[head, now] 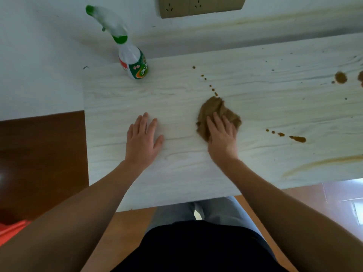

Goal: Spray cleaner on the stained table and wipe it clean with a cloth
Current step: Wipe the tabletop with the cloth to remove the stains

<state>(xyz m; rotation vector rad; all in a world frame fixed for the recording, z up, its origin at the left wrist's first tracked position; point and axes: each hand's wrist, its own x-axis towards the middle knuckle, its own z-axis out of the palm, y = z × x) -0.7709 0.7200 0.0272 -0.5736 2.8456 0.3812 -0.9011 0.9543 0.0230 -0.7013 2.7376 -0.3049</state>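
Observation:
A pale wood-grain table [176, 91] carries brown stains. A line of drops [210, 86] runs toward the middle, a streak of drops [297, 138] lies at the right, and a large blot [340, 77] sits far right. A crumpled brown cloth [214, 108] lies mid-table under my right hand [223, 134], whose straight fingers press on it. My left hand [142, 138] rests flat on the tabletop to the left of the cloth, fingers spread. A white and green spray bottle [133, 59] stands upright at the table's back left corner, untouched.
A white wall [49, 55] runs behind the table, with a beige socket panel [200, 5] and a brown smear [255, 20]. A long brown smear [324, 162] marks the table's front right. Dark brown furniture [39, 154] stands to the left, and something red [11, 230] below it.

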